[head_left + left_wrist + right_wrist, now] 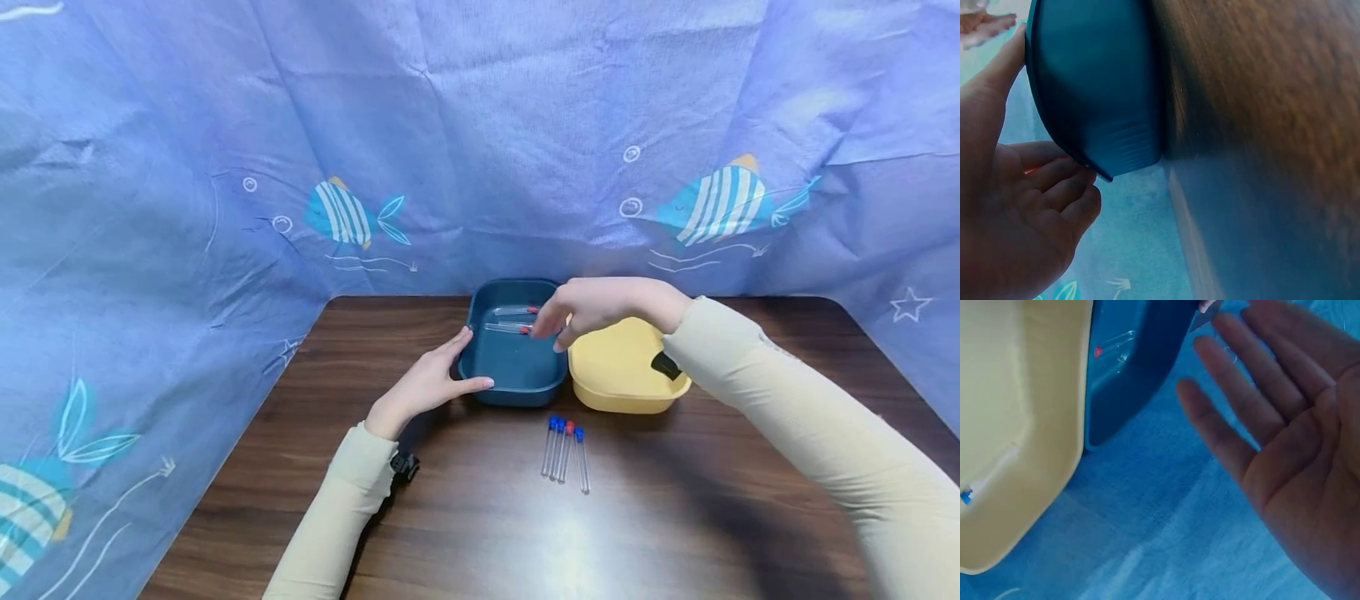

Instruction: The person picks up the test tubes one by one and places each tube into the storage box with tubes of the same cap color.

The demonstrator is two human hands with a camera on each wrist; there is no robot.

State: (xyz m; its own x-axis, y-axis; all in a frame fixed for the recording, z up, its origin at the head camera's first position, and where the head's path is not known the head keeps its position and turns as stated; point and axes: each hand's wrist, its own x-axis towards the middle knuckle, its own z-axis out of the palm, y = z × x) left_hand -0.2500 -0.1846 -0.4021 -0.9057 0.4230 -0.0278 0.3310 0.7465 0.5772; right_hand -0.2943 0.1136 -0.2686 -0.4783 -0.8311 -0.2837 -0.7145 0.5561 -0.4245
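In the head view my left hand (427, 379) rests at the left side of a dark blue tray (517, 397), its fingers and thumb extended against the rim. The left wrist view has that hand (1029, 187) touching the tray's edge. My right hand (592, 307) hovers over the tray's right side, fingers pointing down and loosely bent. Nothing shows in that hand (1291, 431) in the right wrist view. Inside the blue tray lie clear test tubes (504, 328) with red caps. On the table in front are several capped test tubes (562, 454), blue and red.
A yellow tray (630, 404) stands right against the blue one, partly hidden by my right forearm. In the right wrist view a blue-tipped clear item (967, 495) lies in it. Behind the brown table (420, 533) hangs a blue fish-patterned cloth (510, 167).
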